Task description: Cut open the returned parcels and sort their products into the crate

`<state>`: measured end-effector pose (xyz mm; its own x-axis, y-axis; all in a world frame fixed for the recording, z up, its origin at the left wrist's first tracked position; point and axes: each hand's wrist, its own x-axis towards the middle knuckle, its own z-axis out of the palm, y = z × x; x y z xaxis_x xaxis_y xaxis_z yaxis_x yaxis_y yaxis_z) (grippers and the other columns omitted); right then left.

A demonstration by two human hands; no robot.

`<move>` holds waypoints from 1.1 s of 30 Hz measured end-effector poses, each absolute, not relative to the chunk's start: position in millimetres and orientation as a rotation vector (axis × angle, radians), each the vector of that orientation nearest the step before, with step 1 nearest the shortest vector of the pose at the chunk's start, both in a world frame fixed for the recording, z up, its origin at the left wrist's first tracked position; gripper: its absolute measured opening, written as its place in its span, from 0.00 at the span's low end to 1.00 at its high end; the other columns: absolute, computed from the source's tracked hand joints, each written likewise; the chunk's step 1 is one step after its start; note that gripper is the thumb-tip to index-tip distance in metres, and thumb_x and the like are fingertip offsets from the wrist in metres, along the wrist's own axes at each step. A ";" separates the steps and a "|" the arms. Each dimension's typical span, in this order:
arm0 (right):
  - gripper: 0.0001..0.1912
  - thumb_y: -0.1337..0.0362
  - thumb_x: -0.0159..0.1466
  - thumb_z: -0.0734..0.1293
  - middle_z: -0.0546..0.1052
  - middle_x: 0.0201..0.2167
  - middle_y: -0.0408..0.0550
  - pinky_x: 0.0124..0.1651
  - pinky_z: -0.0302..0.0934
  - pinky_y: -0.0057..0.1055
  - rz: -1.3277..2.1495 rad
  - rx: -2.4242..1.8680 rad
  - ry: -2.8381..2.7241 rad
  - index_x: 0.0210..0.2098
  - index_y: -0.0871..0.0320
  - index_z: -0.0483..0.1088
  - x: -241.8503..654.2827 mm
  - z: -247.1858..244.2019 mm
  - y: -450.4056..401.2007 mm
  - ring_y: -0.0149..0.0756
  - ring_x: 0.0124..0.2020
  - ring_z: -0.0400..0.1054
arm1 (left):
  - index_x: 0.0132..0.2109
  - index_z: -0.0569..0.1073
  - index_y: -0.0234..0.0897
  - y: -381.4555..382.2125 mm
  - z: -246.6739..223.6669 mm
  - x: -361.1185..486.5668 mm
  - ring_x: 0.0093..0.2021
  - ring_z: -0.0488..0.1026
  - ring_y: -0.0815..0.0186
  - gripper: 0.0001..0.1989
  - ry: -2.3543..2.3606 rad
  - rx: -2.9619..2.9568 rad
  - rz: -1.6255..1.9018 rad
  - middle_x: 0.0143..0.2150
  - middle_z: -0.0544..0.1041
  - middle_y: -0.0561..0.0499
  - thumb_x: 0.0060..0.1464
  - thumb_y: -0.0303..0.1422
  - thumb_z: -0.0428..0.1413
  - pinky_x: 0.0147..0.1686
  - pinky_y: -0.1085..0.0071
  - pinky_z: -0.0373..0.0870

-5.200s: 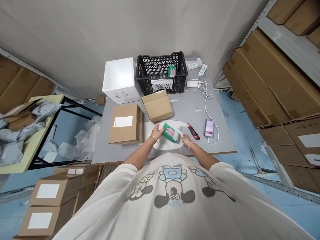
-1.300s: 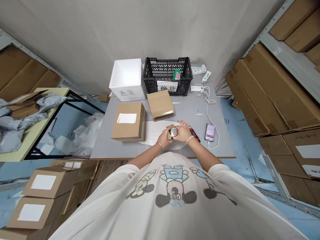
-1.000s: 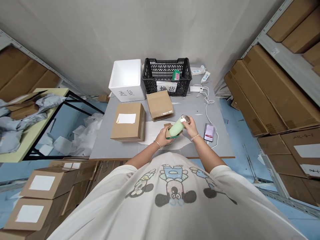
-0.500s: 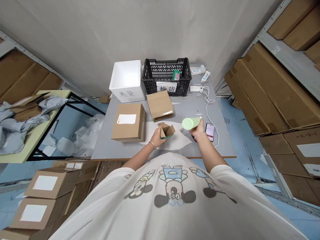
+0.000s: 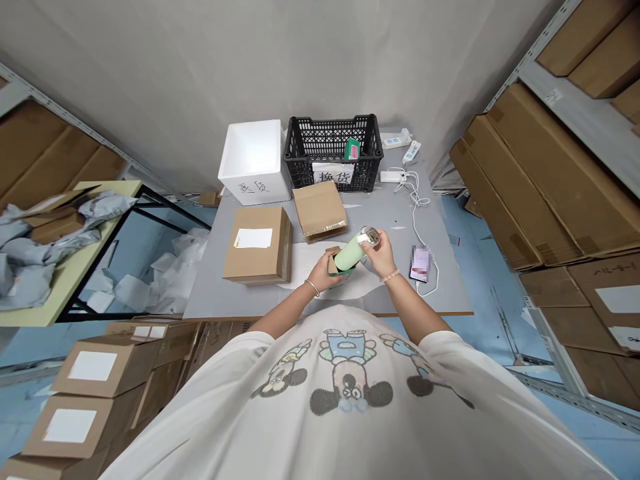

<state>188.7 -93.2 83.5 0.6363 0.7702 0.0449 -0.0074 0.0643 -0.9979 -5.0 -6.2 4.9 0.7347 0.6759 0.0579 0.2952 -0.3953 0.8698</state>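
I'm standing at the grey worktop (image 5: 385,220) with both hands closed and working together. My right hand (image 5: 381,253) is gripping a pale green bottle (image 5: 350,256) near its shiny cap (image 5: 371,235), while my left hand (image 5: 323,275) is curling around a small cardboard box (image 5: 333,252) with a green edge. The bottle is tilting across the box, its lower end meeting the box's open side just beside my left palm. I judge that I'm in the middle of boxing the bottle, and the next move calls for lining its lower end up with the opening and easing it in. Beyond the bottle, a black plastic crate (image 5: 330,143) is sitting with a small green-and-pink packet (image 5: 352,149) inside it and a paper sign (image 5: 334,175) on its front. A white foam box (image 5: 255,160) is standing beyond the bottle and to the left, and a brown carton (image 5: 257,245) with a white label is lying to its left. A phone (image 5: 420,265) is lying to its right, but its screen is blurred. My fingers and the box are hiding the bottle's lower end, so I can't tell whether it is already inside.
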 end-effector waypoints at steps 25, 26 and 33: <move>0.28 0.63 0.50 0.73 0.68 0.54 0.57 0.58 0.59 0.46 0.458 -1.609 -2.009 0.51 0.57 0.69 219.8 114.6 -107.0 0.50 0.55 0.64 | 0.61 0.60 0.39 5.9 8.7 -3.2 0.57 0.67 0.50 0.40 0.505 2.230 0.644 0.56 0.69 0.40 0.41 0.28 0.65 0.55 0.52 0.66; 0.27 0.61 0.50 0.73 0.68 0.55 0.58 0.58 0.58 0.47 0.449 -1.658 -2.011 0.49 0.58 0.70 216.5 110.4 -103.6 0.51 0.56 0.63 | 0.62 0.60 0.39 3.0 7.2 -0.5 0.58 0.67 0.50 0.40 0.495 2.203 0.665 0.56 0.69 0.39 0.41 0.29 0.66 0.55 0.52 0.66; 0.16 0.60 0.45 0.76 0.65 0.58 0.62 0.65 0.46 0.54 0.433 -1.990 -1.959 0.32 0.60 0.74 192.0 73.0 -87.5 0.58 0.62 0.53 | 0.61 0.60 0.36 -8.7 -6.8 12.6 0.58 0.67 0.49 0.42 0.551 2.073 0.689 0.58 0.68 0.37 0.40 0.34 0.68 0.56 0.50 0.65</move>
<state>192.0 -87.5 73.0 0.0167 0.9999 0.0047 0.9048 -0.0131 -0.4257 12.6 -8.7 -6.8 0.7498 0.6045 0.2688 0.1295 -0.5326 0.8364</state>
